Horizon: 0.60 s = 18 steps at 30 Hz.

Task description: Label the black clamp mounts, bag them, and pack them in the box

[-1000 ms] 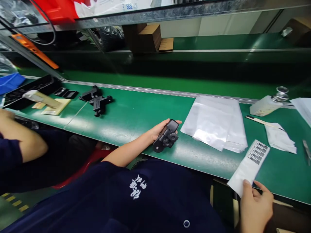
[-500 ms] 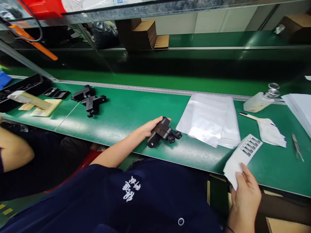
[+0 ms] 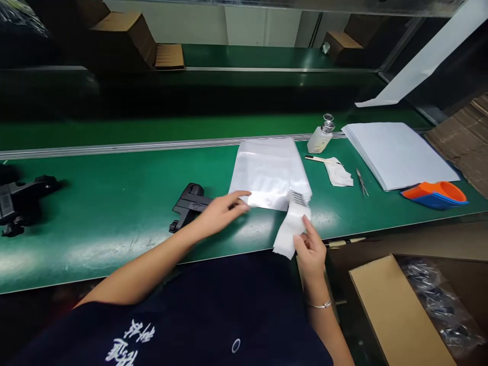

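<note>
In my right hand is a white strip of labels, pinched between thumb and fingers near the bench's front edge. Black printed marks show at its far end, which overlaps the corner of the clear plastic bags. My left hand reaches over the bench with fingers apart and nothing in them, its fingertips by the bags' lower left corner. Behind that wrist lies a black plastic device, partly hidden by the hand and forearm. Another black device lies at the far left, blurred.
Right of the bags stand a pump bottle, a brush on a white cloth, and tweezers. Farther right are a paper stack and orange and blue trays. An open carton sits below the bench edge.
My left hand has let go of the black device, which now lies on the bench, and has moved right toward the bags. The label strip has come nearer the bags. The view has turned right.
</note>
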### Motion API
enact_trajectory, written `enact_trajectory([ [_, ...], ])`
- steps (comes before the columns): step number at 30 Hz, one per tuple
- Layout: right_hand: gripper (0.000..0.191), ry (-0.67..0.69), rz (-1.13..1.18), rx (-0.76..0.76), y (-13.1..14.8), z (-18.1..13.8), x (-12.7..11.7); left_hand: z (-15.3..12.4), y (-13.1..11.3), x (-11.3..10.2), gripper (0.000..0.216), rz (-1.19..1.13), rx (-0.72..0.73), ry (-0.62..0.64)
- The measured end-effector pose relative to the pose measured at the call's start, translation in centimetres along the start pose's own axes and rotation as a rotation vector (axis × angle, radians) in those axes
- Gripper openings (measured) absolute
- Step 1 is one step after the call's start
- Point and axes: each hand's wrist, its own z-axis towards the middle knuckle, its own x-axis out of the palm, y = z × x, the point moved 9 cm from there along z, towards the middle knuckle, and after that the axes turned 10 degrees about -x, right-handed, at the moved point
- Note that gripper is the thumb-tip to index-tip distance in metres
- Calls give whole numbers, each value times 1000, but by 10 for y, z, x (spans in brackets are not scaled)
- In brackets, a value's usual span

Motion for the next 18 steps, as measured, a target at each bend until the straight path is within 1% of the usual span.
enact_trajectory([
  [1,45,31,-32,-70,10,-2,6,7,-8,29,62,-157,-10,162],
  [2,42,71,-53,-141,20,-5,13,15,-14,52,69,-314,-19,267],
  [3,41,118,-65,-206,28,-8,20,23,-19,68,74,-452,-30,322],
  [4,40,165,-74,-261,35,-12,26,30,-22,79,75,-569,-40,338],
  [5,40,203,-85,-302,40,-16,29,37,-23,85,71,-654,-50,325],
  [7,41,235,-109,-332,42,-20,29,45,-23,89,58,-721,-55,278],
  [10,39,162,-108,-253,32,-15,12,41,-29,90,44,-633,-19,257],
  [12,40,107,-104,-170,25,-7,3,33,-35,90,40,-524,19,239],
  [15,38,25,-134,-81,22,7,-3,20,-46,92,36,-361,95,206],
  [18,30,-46,-97,-40,23,15,-1,13,-50,98,39,-274,117,249],
])
